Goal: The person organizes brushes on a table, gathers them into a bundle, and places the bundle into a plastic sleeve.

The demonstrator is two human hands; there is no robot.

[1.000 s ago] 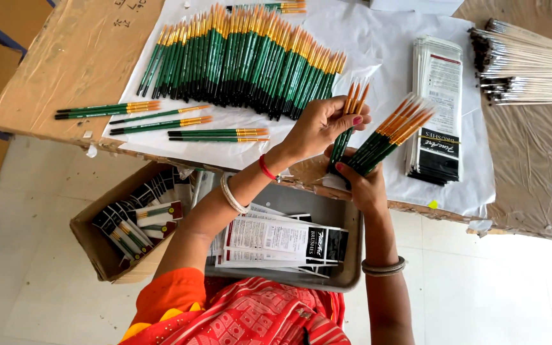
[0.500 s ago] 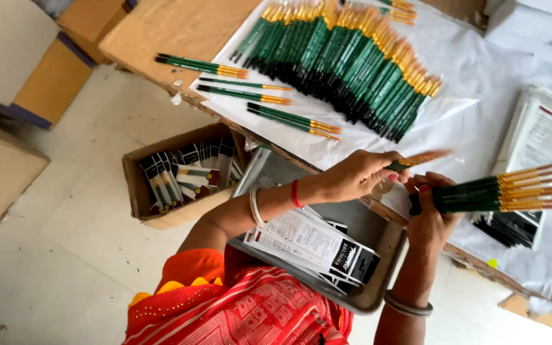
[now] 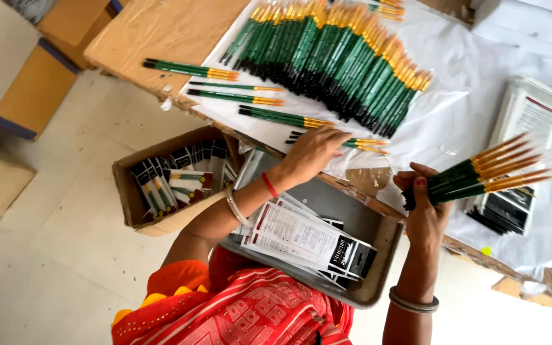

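Green-and-orange brushes on white sheet over tan table

Paintbrushes (image 3: 346,61): green handles, black ends, orange-gold tips; same on the held bundle (image 3: 480,171). Plastic sheet (image 3: 474,83) white; table (image 3: 161,29) tan. Tray (image 3: 378,246) grey; packaging cards (image 3: 308,239) white with black and dark-red bands. Garment (image 3: 244,313) red, white pattern, orange trim.

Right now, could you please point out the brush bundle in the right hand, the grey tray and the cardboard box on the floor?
brush bundle (image 3: 480,172), head view, green handles.
grey tray (image 3: 378,237), head view, bare base.
cardboard box (image 3: 124,190), head view, left wall.
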